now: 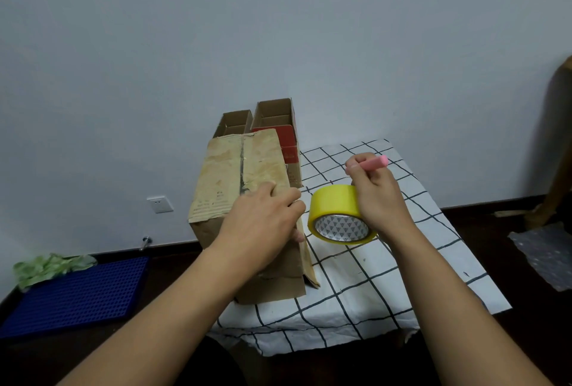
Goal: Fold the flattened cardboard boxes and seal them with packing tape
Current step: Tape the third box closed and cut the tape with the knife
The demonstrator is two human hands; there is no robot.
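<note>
A worn brown cardboard box (pixel 235 178) stands folded on the checked cloth, its top flaps meeting along a dark centre seam. My left hand (pixel 263 224) lies over the box's near right top edge, fingers curled down over the side. My right hand (pixel 379 196) grips a yellow roll of packing tape (pixel 335 209) just right of the box. The same hand pinches a pink cutter (pixel 371 164) that sticks out toward the upper right.
Two open cardboard boxes (pixel 272 116) stand behind the worn box, one with red print. The white cloth with black grid lines (pixel 387 268) covers a small table. A blue plastic grid mat (pixel 77 296) lies on the dark floor at left; bubble wrap (pixel 544 255) at right.
</note>
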